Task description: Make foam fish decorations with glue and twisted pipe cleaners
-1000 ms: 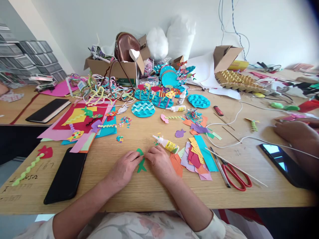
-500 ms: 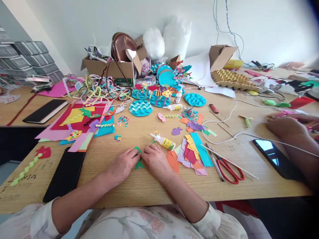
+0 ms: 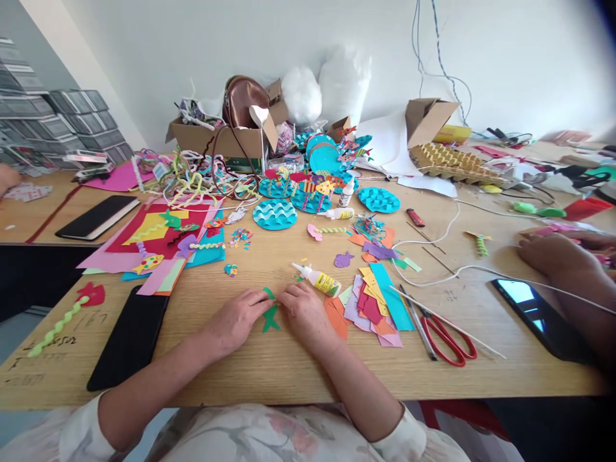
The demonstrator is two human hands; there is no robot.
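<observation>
A green paper fish cutout (image 3: 271, 319) lies on the table between my hands. My left hand (image 3: 240, 319) pinches its upper left edge with closed fingers. My right hand (image 3: 304, 312) has its fingers bent together at the cutout's right side; whatever is between the fingertips is too small to make out. A yellow-labelled glue bottle (image 3: 323, 280) lies just beyond my right hand. Right of it are coloured paper scraps (image 3: 369, 305), and a purple paper fish (image 3: 344, 259) lies farther back.
Red-handled scissors (image 3: 447, 340), a pen (image 3: 418, 321) and a thin stick lie at the right. A black phone (image 3: 128, 340) is at the left. Another person's hand (image 3: 553, 256) is at the far right. Boxes and craft pieces stand at the back.
The view has shifted slightly. My right fingers have drawn a little away from the green cutout, and more of it shows between my hands.
</observation>
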